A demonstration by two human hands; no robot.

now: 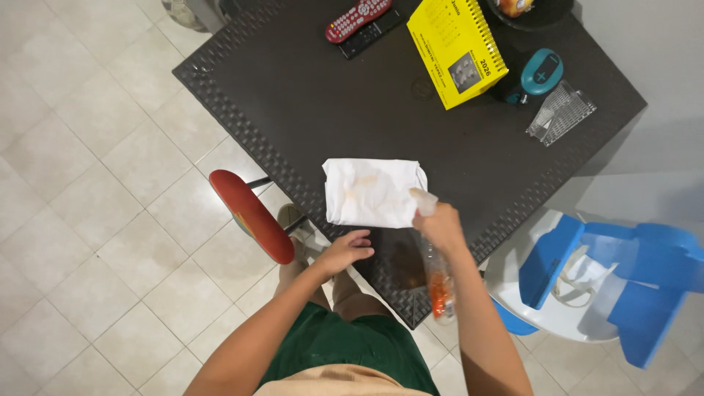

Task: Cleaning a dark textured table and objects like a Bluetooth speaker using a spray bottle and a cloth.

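Observation:
My right hand (440, 226) grips a clear spray bottle (438, 282) with orange liquid at its bottom; its nozzle points toward a white cloth (372, 192) with faint orange stains, lying on the dark table (308, 95) near its front corner. A wet, shiny patch (400, 264) shows on the table between my hands. My left hand (346, 251) rests with curled fingers on the table's edge, just below the cloth, holding nothing.
Farther back on the table lie two remotes (361, 22), a yellow desk calendar (455, 51), a teal device (540, 72), a clear plastic piece (561, 111) and a dark bowl (524, 11). A red stool (251, 215) stands at the left, a blue-and-white chair (587, 282) at the right.

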